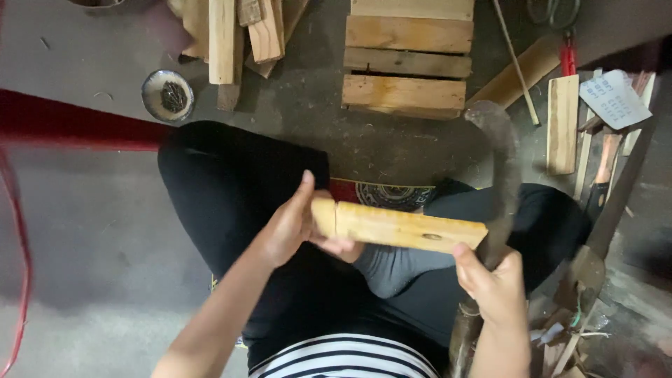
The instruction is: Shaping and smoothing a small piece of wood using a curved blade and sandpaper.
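The left hand grips one end of the wood block over the lap, and the right hand is closed around a curved blade by its other end. There is bare floor on the left (one small bowl of nails sits there), and one slatted crate lies ahead.

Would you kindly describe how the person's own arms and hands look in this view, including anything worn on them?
Both forearms are bare, with no sleeves reaching them and no gloves, watch or bracelets visible. The left hand and the right hand show uncovered fingers; any rings are too small to tell. Nearby clothing is a black-and-white striped top and black trousers.
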